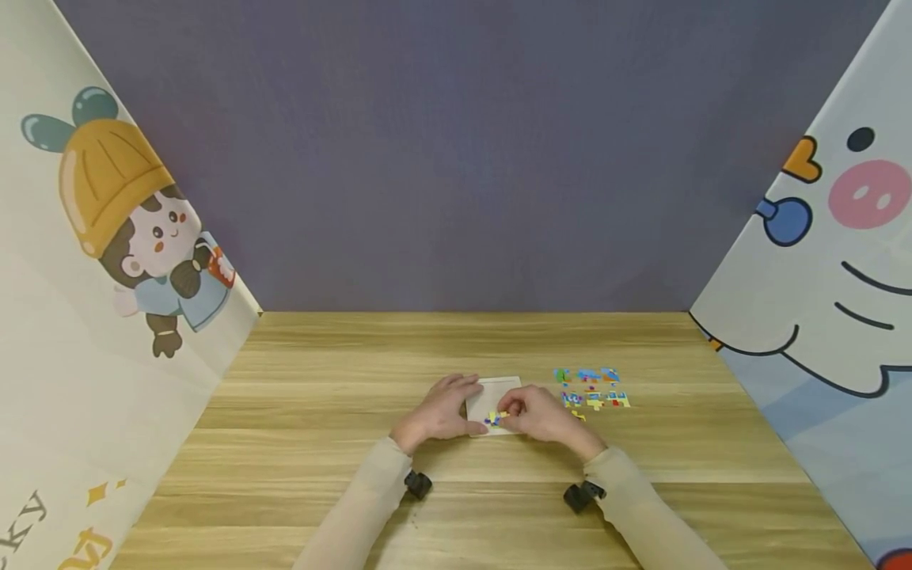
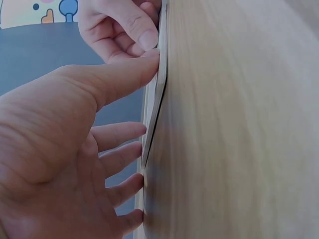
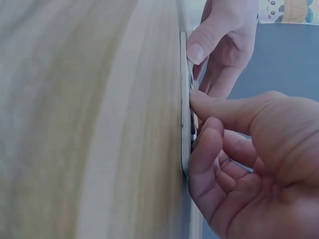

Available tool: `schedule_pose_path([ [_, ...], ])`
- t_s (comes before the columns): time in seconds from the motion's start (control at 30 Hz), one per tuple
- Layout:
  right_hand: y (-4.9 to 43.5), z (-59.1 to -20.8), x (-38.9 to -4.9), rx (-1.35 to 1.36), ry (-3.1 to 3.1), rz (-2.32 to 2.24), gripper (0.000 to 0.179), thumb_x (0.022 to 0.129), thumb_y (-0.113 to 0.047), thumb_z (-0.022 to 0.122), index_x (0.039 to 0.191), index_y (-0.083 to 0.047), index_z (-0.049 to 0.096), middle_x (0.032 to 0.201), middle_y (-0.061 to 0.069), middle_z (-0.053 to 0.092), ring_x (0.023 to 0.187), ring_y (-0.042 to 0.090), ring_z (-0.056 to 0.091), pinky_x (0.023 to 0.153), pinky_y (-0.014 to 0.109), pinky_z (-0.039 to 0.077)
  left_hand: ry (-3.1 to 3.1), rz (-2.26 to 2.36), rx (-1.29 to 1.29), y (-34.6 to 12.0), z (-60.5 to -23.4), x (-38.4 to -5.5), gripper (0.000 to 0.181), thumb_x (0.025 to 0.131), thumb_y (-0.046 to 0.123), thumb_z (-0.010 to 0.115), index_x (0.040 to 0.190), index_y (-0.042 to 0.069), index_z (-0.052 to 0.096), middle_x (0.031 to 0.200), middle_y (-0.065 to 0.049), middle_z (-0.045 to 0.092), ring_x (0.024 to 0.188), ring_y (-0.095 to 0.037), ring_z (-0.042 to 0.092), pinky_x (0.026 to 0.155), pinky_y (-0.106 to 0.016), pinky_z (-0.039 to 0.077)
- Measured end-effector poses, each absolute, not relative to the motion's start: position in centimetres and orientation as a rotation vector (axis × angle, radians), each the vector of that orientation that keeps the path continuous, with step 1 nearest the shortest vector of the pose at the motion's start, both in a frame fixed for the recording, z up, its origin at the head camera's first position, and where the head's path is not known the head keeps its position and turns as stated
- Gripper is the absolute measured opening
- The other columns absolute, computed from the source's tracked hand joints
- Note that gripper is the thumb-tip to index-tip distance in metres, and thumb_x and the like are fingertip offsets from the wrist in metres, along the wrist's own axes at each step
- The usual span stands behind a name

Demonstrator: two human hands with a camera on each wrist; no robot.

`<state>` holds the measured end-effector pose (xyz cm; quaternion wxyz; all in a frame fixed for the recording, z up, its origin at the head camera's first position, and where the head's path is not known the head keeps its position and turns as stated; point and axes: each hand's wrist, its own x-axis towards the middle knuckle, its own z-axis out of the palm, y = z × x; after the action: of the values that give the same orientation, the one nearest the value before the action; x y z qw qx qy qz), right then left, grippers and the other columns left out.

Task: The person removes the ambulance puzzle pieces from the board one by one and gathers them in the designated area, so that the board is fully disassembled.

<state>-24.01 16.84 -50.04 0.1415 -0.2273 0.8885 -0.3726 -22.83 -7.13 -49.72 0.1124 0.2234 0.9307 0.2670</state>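
A white puzzle tray (image 1: 501, 388) lies flat on the table, and its thin edge (image 2: 158, 97) shows in the left wrist view. Some joined yellow and blue puzzle pieces (image 1: 492, 419) sit at its near edge. My left hand (image 1: 449, 409) spans the tray's left side, thumb at the near left corner, straight fingers spread toward the far one. Over the tray's near right part, my right hand (image 1: 539, 413) pinches a small yellow puzzle piece (image 1: 503, 414) between thumb and curled index finger. Its fingers hide most of that piece in the right wrist view.
Right of the tray, several loose colourful puzzle pieces (image 1: 589, 375) lie in rough rows on the wooden table (image 1: 321, 372). One yellow piece (image 1: 579, 416) is close to my right wrist. A dark panel (image 1: 470, 158) stands behind, with printed side walls left and right.
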Motion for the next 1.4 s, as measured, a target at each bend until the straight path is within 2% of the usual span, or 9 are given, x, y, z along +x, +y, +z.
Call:
schedule_pose_path([
  [0.2, 16.9, -50.2, -23.8, -0.650, 2.587, -1.081, 0.016, 0.092, -0.017, 0.082, 0.104, -0.011, 0.074, 0.080, -0.002, 0.062, 0.067, 0.011, 0.053, 0.059, 0.022, 0.043, 2.736, 0.769, 0.663, -7.1, -49.9, -22.9, 0.078, 0.095, 0.045, 0.078, 0.158, 0.008, 0.051, 0.173, -0.009, 0.037, 0.163, -0.039, 0.025, 0.134, -0.058, 0.020],
  [0.47, 16.8, -50.2, -23.5, -0.666, 2.653, -1.058, 0.015, 0.090, -0.019, 0.085, 0.101, -0.016, 0.074, 0.090, -0.005, 0.068, 0.076, 0.010, 0.056, 0.067, 0.023, 0.047, 2.750, 0.741, 0.680, -6.9, -49.8, -22.8, 0.078, 0.094, 0.044, 0.079, 0.157, 0.007, 0.051, 0.172, -0.011, 0.038, 0.162, -0.040, 0.028, 0.134, -0.059, 0.020],
  [0.63, 17.0, -50.1, -23.5, -0.710, 2.645, -1.053, 0.015, 0.091, -0.019, 0.084, 0.100, -0.019, 0.073, 0.089, -0.007, 0.069, 0.073, 0.008, 0.058, 0.065, 0.023, 0.049, 2.740, 0.757, 0.668, -6.9, -49.7, -22.8, 0.079, 0.095, 0.045, 0.079, 0.158, 0.007, 0.051, 0.173, -0.010, 0.037, 0.162, -0.039, 0.026, 0.134, -0.058, 0.019],
  [0.8, 17.6, -50.1, -23.6, -0.811, 2.614, -1.089, 0.015, 0.092, -0.014, 0.082, 0.104, -0.015, 0.074, 0.091, -0.005, 0.070, 0.073, 0.006, 0.058, 0.067, 0.022, 0.050, 2.738, 0.777, 0.667, -7.0, -49.6, -22.7, 0.079, 0.095, 0.045, 0.079, 0.158, 0.007, 0.051, 0.173, -0.010, 0.037, 0.162, -0.040, 0.026, 0.134, -0.059, 0.020],
  [0.97, 18.2, -50.2, -23.7, -0.817, 2.547, -1.173, 0.015, 0.094, -0.008, 0.077, 0.109, -0.011, 0.076, 0.095, 0.000, 0.072, 0.080, 0.008, 0.060, 0.071, 0.022, 0.051, 2.735, 0.784, 0.667, -7.0, -49.5, -22.6, 0.079, 0.095, 0.044, 0.079, 0.158, 0.007, 0.051, 0.173, -0.010, 0.037, 0.162, -0.040, 0.026, 0.134, -0.059, 0.020],
  [1.3, 18.7, -50.1, -23.8, -0.783, 2.444, -1.261, 0.010, 0.100, -0.018, 0.075, 0.105, -0.010, 0.079, 0.098, 0.003, 0.076, 0.085, 0.011, 0.065, 0.073, 0.024, 0.054, 2.725, 0.796, 0.640, -7.1, -49.4, -22.5, 0.078, 0.095, 0.043, 0.079, 0.159, 0.009, 0.050, 0.173, -0.009, 0.037, 0.163, -0.038, 0.025, 0.134, -0.058, 0.019],
  [1.4, 18.8, -50.2, -23.8, -0.781, 2.426, -1.284, 0.012, 0.103, -0.020, 0.071, 0.108, -0.009, 0.076, 0.100, 0.006, 0.077, 0.079, 0.011, 0.065, 0.067, 0.024, 0.055, 2.725, 0.794, 0.640, -7.0, -49.4, -22.5, 0.078, 0.095, 0.043, 0.079, 0.159, 0.009, 0.050, 0.173, -0.009, 0.037, 0.163, -0.038, 0.025, 0.134, -0.058, 0.019],
])
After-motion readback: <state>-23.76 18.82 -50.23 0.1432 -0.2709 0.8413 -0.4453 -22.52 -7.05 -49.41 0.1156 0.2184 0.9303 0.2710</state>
